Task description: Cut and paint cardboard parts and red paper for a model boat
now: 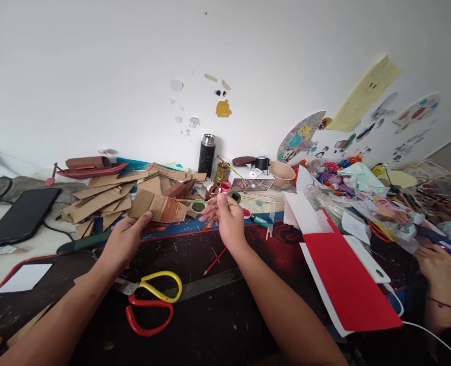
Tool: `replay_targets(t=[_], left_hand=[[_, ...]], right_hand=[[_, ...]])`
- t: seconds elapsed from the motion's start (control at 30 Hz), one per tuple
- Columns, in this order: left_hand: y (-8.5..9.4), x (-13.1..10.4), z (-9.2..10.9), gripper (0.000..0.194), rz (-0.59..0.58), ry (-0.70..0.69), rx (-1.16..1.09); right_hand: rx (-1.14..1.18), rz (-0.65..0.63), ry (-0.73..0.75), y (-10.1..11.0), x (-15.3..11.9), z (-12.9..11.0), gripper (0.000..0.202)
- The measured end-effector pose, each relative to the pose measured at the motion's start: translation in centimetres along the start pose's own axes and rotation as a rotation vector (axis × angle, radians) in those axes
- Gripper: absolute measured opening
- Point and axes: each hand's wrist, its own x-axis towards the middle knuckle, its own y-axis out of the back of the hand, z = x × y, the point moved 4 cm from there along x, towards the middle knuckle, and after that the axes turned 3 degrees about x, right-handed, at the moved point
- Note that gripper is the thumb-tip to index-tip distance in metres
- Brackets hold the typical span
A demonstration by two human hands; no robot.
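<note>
My left hand (128,235) grips a folded piece of cardboard (146,204) by its lower edge, thumb on top. Reddish-brown paint covers the right part of that cardboard. Pinched in my right hand (228,219) is a thin paintbrush (190,201), its tip end pointing left toward the painted face; whether it touches, I cannot tell. Just beyond the right hand stand small paint pots: a brown one (212,191), a pinkish-red one (225,187) and a green one (234,196). Another small container of dark green paint (198,206) sits between the cardboard and my right fingers.
Cardboard scraps (109,198) pile up behind my left hand. Scissors (160,292) and a red pencil (215,262) lie in front. A black thermos (206,157) stands by the wall. Red paper (355,284) lies right, near another person's hand (435,262). A phone (22,216) lies left.
</note>
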Motion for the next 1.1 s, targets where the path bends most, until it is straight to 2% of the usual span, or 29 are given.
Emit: replay_targets(t=[0.13, 0.4, 0.53, 0.73, 1.0, 1.1], left_hand=[[0.2, 0.0, 0.2, 0.036, 0.022, 0.010, 0.019], [0.3, 0.2, 0.7, 0.041, 0.053, -0.021, -0.120], [-0.1, 0.1, 0.7, 0.042, 0.034, -0.011, -0.137], [0.1, 0.3, 0.9, 0.036, 0.082, -0.059, -0.229], [-0.2, 0.2, 0.4, 0.032, 0.019, -0.009, -0.140], [-0.2, 0.2, 0.4, 0.034, 0.033, -0.008, -0.154]], right_hand=[[-0.003, -0.008, -0.009, -0.2, 0.1, 0.1, 0.060], [-0.010, 0.025, -0.028, 1.5, -0.4, 0.1, 0.059], [-0.006, 0.018, -0.019, 1.2, -0.2, -0.3, 0.059], [0.012, 0.013, -0.024, 0.8, -0.8, 0.0, 0.061], [0.012, 0.016, 0.007, 0.1, -0.3, -0.4, 0.060], [0.024, 0.017, -0.002, 0.0, -0.1, -0.3, 0.060]])
